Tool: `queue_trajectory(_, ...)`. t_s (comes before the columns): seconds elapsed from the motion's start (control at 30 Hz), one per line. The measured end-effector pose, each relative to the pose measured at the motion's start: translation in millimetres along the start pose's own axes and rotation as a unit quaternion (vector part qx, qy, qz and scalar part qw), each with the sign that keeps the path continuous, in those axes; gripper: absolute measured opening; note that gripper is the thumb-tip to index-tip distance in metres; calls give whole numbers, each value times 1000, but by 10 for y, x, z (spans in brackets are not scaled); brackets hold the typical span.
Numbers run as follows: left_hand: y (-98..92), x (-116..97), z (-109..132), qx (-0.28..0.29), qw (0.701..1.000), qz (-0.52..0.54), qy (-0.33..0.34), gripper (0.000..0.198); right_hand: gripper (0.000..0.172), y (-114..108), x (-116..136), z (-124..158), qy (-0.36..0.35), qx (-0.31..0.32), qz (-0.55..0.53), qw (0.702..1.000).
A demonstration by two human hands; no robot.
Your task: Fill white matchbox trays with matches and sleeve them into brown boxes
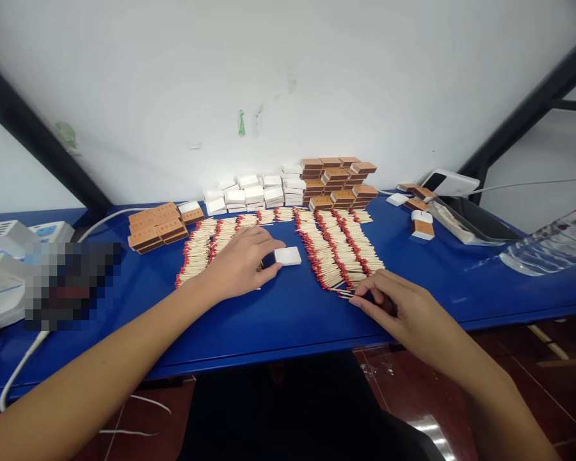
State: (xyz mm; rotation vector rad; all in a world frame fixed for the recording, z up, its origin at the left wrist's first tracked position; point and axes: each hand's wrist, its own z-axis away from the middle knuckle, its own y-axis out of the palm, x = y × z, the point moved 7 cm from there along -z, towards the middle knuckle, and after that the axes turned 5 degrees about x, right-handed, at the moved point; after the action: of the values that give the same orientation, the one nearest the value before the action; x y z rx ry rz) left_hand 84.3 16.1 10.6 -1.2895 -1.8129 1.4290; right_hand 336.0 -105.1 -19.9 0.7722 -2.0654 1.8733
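My left hand (pixel 240 259) grips a small white matchbox tray (pixel 288 256) between thumb and fingers, just above the blue table. Near the front end of the right-hand rows of red-tipped matches (pixel 338 246), the thumb and fingers of my right hand (pixel 400 301) are pinched together on a few matches (pixel 346 295). Another spread of matches (pixel 194 256) lies in rows on the left, partly covered by my left hand. Whether the tray holds anything cannot be made out.
Along the wall stand stacked white trays (pixel 249 192) and brown matchboxes (pixel 336 182). More matchboxes (pixel 156 224) sit at the left, near power strips (pixel 52 232) and cables. To the right are loose box parts (pixel 421 225), a white device (pixel 448 182), a dark bin (pixel 480 218) and clear plastic (pixel 547 246).
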Motion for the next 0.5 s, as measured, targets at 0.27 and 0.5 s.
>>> queue_trajectory(0.27,1,-9,-1,14,1000,11,-8,28,27,9,26,-22,-8,7,1,1000)
queue_trajectory(0.5,45,3,11,20,1000,19,-12,36,28,-134,333,-358,-61,-24,9,998)
